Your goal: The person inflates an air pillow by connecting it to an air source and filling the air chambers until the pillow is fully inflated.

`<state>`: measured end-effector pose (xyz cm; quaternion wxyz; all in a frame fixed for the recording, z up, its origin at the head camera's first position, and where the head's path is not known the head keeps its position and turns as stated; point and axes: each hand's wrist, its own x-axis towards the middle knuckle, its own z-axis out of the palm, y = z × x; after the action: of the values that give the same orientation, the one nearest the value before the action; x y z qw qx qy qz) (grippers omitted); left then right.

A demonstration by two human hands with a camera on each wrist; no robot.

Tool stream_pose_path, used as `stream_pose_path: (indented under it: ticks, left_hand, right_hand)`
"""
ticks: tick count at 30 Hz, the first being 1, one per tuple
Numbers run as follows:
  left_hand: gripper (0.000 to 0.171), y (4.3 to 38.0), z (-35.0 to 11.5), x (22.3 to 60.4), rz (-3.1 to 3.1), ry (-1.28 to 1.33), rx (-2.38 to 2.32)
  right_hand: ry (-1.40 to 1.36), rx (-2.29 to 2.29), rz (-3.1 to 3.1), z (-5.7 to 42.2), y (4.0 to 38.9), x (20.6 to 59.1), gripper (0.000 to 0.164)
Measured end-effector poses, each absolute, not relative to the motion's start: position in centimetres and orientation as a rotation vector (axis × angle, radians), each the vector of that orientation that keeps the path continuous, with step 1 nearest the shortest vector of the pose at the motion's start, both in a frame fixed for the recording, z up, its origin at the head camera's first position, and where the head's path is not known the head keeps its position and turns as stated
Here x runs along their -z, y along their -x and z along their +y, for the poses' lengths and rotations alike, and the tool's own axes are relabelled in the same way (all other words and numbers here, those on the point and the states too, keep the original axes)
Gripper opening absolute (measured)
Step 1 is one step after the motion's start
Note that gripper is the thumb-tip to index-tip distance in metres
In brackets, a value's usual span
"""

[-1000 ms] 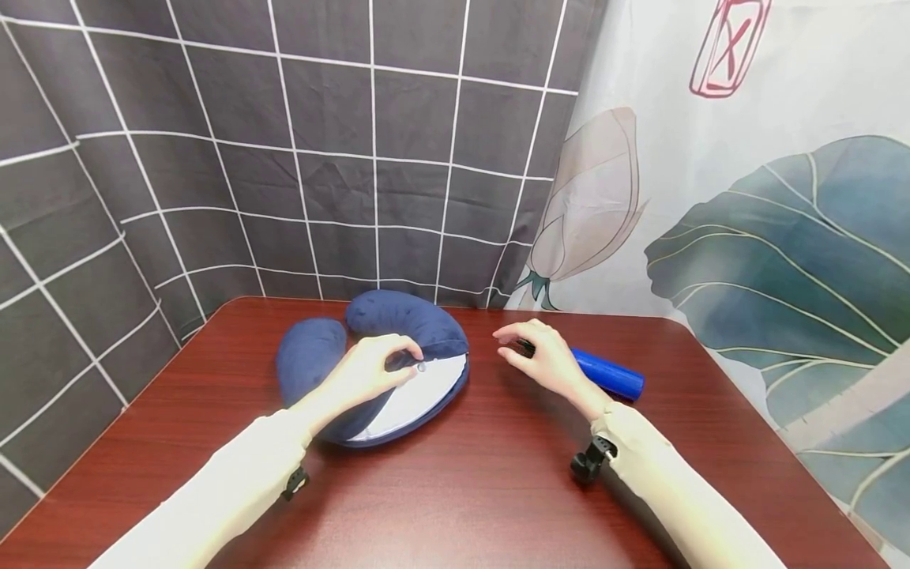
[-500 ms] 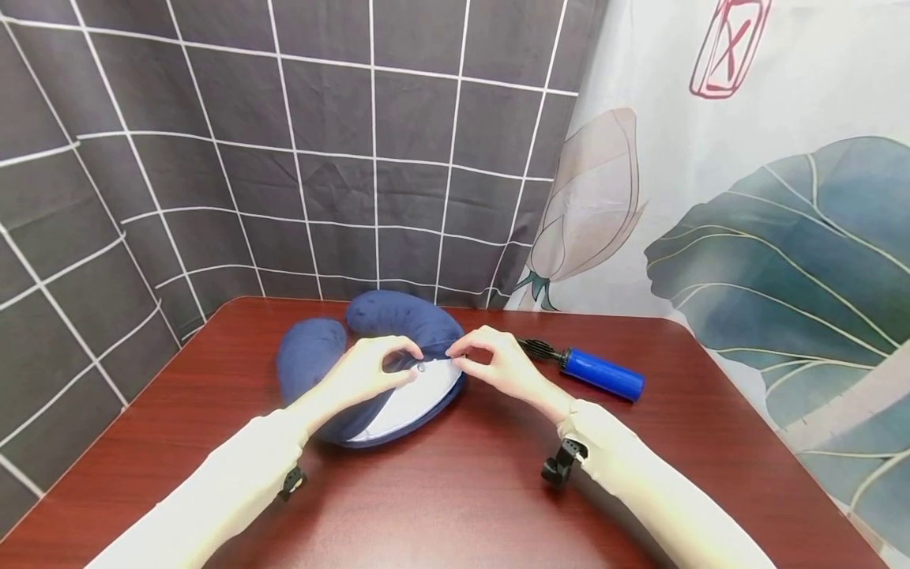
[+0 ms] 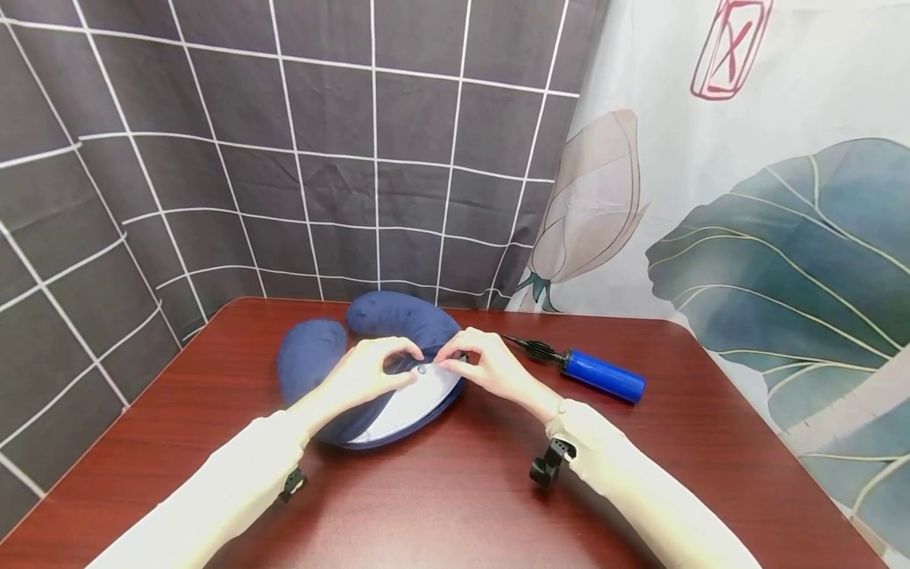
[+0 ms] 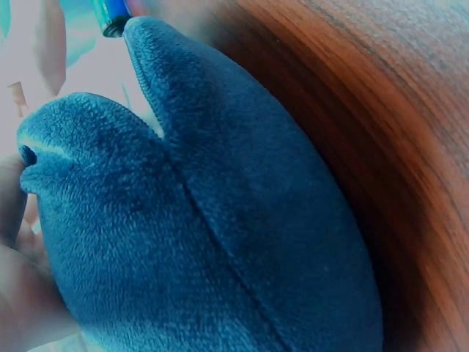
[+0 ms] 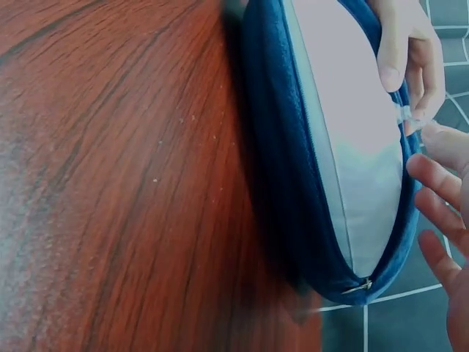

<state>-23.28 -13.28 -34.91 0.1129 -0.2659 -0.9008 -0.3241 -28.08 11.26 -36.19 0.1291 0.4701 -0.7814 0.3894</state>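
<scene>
A navy plush neck pillow (image 3: 310,357) lies on the table, its cover unzipped along the near side. White inner lining (image 3: 407,409) shows through the opening, with a small clear valve (image 5: 402,112) at its upper edge. My left hand (image 3: 364,371) pinches the pillow's edge beside that valve, thumb on the white side and fingers behind. Close by on the right, my right hand (image 3: 490,363) holds its fingertips near the valve and cover edge; in the right wrist view its fingers (image 5: 437,176) are loosely bent and spread. Whether they touch the cover is unclear.
A blue hand pump (image 3: 603,376) with a black nozzle end lies right of the pillow on the reddish-brown wooden table (image 3: 426,506). Behind the table hang a dark grid curtain (image 3: 320,142) and a white one with plant prints (image 3: 661,71).
My right hand has moved left from beside the pump to the pillow opening, uncovering the pump's black end. The left hand and pillow have stayed in place.
</scene>
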Motion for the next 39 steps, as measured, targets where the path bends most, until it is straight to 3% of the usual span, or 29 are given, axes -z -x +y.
stream_pose_path:
  ticks: [39]
  left_hand:
    - [0.027, 23.2, -13.4, 35.6, -2.571, 0.813, 0.946]
  right_hand:
    - [-1.324, -0.982, -2.524, 9.2, 28.3, 35.7, 0.005]
